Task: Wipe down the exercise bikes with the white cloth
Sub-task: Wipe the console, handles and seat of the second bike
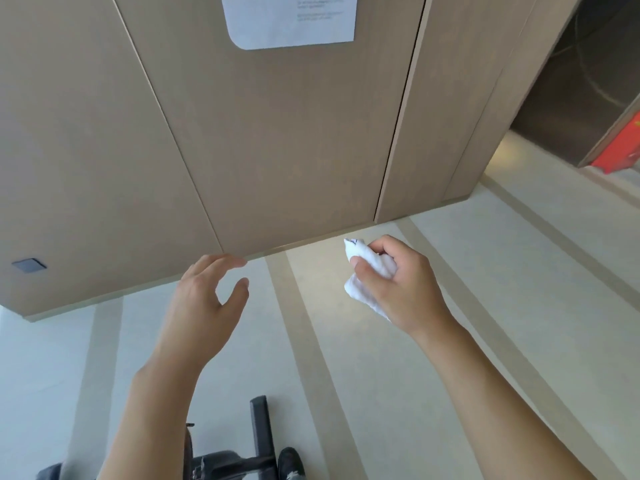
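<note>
— Gripping anything, either hand?
— Yes: the right hand [398, 278] has its fingers and thumb curled round the bunched white cloth [369, 271], held in the air. The left hand [204, 299] holds nothing, fingers spread and relaxed.
— And the exercise bike [242, 452]?
— Only dark parts of it show at the bottom edge, beside a dark shoe [291, 462], well below both hands.
— The room?
— A pale floor [450, 306] with tan stripes meets a tan panelled wall [259, 133] bearing a paper notice [291, 19].
</note>
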